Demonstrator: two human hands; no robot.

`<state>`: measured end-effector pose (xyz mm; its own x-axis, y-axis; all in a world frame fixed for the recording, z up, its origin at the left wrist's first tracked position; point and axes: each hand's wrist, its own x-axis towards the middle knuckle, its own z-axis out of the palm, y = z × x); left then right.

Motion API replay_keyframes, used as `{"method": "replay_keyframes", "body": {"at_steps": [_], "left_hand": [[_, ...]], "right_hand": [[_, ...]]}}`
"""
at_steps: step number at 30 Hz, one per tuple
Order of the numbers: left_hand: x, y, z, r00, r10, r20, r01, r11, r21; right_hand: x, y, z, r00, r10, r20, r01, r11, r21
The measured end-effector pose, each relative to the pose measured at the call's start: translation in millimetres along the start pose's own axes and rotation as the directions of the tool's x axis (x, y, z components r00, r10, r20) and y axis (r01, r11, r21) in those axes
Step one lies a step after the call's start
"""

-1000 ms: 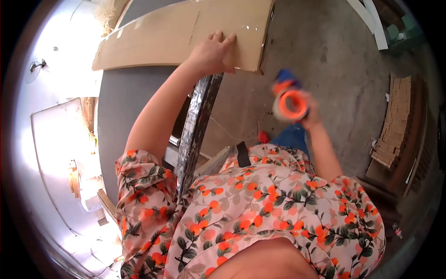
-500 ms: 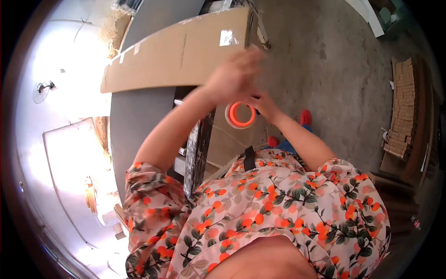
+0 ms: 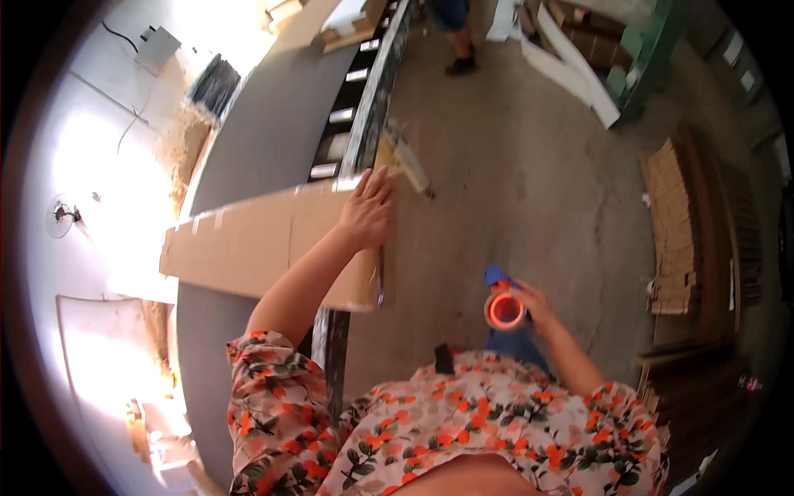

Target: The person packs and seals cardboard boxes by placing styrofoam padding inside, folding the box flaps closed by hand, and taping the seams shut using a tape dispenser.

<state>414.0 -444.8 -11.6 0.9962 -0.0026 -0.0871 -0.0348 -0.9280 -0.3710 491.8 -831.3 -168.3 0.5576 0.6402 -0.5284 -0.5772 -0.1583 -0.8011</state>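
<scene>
A long, flat cardboard box [image 3: 273, 240] lies across a grey conveyor belt, its near-right end jutting past the conveyor's edge. Strips of clear tape show along its far edge. On that right end, near the far corner, my left hand [image 3: 368, 213] rests flat with its fingers stretched out. Off to the right, away from the box, my right hand [image 3: 536, 307] grips a tape dispenser [image 3: 497, 278] with a blue end and an orange hub. Its roll of tape [image 3: 488, 311] faces up around the hub. The fingers of that hand are partly hidden behind the dispenser.
The conveyor belt [image 3: 256, 124] runs away along my left, with a metal side rail [image 3: 379, 87] and more cardboard at its far end. Another person's legs [image 3: 455, 37] stand ahead. Stacked cardboard [image 3: 674, 231] is at the right, near a green machine [image 3: 653, 62].
My hands have moved apart. The left now lies flat on the box's end, while the right has carried the tape dispenser to the right. The view has shifted, showing more of the conveyor ahead.
</scene>
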Motion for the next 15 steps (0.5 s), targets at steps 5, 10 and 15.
{"method": "replay_keyframes", "body": {"at_steps": [5,10,15], "left_hand": [[37,-29,-48,0.850,-0.263,0.456,0.328,0.942,-0.070],[-54,15,-12,0.801,-0.580,0.149,0.594,0.738,-0.322],[-125,94,-17,0.755,-0.629,-0.187,0.498,0.735,-0.459]], "right_hand": [[6,-26,22,0.994,-0.088,0.060,0.084,0.994,0.074],[37,-63,74,0.948,-0.051,0.313,-0.006,0.984,0.179],[93,-89,111,0.864,0.006,0.503,-0.088,0.986,0.140]]}}
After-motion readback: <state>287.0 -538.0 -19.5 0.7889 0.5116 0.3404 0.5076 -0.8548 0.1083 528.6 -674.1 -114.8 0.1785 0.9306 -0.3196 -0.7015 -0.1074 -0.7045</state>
